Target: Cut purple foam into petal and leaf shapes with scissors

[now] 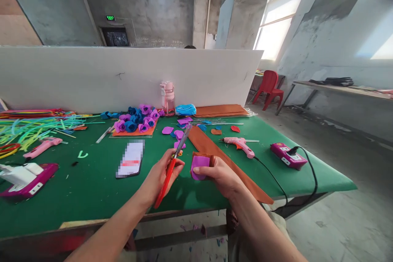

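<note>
My left hand (166,174) is closed around a pair of scissors (168,176) with red handles, its blades pointing up and away over the table. In my right hand (221,175) a purple piece (201,167) of sheet material lies on top of a brown piece (196,154), pinched under the thumb. Both hands are above the near edge of the green table, the scissors to the left of the pieces and apart from them. Beneath and behind my right hand runs a long brown strip (227,163). Loose purple cutouts (179,134) lie beyond the scissors.
A pink glue gun (241,145) lies right, its cord near a magenta power strip (288,156). Left are a phone (131,159), another pink glue gun (44,147) and colourful sticks (39,125). Purple and blue flowers (143,119) and a pink bottle (167,97) stand at the back.
</note>
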Demonstrator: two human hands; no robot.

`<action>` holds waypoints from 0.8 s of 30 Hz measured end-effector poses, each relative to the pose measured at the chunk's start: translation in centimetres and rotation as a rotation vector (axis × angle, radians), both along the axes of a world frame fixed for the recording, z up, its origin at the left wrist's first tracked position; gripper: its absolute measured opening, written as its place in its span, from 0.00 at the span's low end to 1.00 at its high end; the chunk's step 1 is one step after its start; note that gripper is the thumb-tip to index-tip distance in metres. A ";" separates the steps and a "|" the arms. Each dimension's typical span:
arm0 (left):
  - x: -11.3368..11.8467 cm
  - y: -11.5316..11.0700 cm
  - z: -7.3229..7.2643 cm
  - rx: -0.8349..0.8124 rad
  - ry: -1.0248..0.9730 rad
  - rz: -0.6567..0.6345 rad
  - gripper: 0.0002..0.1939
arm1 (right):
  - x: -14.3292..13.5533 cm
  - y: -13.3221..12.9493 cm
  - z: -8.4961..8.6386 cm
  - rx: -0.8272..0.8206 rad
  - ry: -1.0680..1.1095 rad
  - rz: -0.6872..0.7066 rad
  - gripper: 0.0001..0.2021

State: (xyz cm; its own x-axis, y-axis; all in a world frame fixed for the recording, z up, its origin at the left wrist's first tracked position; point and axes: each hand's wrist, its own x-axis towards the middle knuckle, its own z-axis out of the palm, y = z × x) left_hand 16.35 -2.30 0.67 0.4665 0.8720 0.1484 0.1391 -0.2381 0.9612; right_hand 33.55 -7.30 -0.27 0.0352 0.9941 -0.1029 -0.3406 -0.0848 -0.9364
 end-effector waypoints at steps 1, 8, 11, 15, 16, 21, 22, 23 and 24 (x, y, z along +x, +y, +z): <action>-0.2 0.0 0.2 -0.017 -0.012 -0.069 0.17 | -0.3 -0.1 0.1 -0.008 -0.024 0.036 0.15; -0.7 -0.6 0.6 -0.069 -0.019 -0.214 0.24 | -1.8 -0.2 -0.3 -0.016 -0.138 0.252 0.13; -0.7 -0.2 0.4 -0.037 0.037 -0.229 0.22 | -1.9 -0.1 -0.6 0.005 -0.179 0.291 0.10; -0.6 0.0 0.6 -0.055 0.036 -0.207 0.20 | -1.5 -0.1 -0.6 0.014 -0.254 0.286 0.09; -0.5 -0.1 0.7 -0.064 0.010 -0.168 0.20 | -1.3 -0.1 -0.5 0.018 -0.270 0.264 0.10; 0.6 -0.8 0.5 -0.161 -0.321 0.095 0.22 | -1.2 0.2 -0.3 0.088 -0.142 0.056 0.16; 0.9 -0.9 0.3 -0.187 -0.398 0.127 0.23 | -1.4 0.3 -0.3 0.098 -0.065 0.014 0.17; 1.1 -0.9 0.1 -0.208 -0.462 0.157 0.24 | -1.8 0.4 -0.4 0.103 0.013 -0.021 0.17; 1.4 -1.0 -0.1 -0.225 -0.512 0.184 0.24 | -2.2 0.4 -0.4 0.103 0.081 -0.048 0.18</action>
State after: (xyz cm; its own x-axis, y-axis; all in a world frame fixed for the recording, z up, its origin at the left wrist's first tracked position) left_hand 17.75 -3.28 0.61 0.2217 0.9681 0.1172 -0.3365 -0.0369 0.9410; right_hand 31.33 -6.88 -0.71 0.0786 0.9969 -0.0052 -0.4170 0.0282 -0.9085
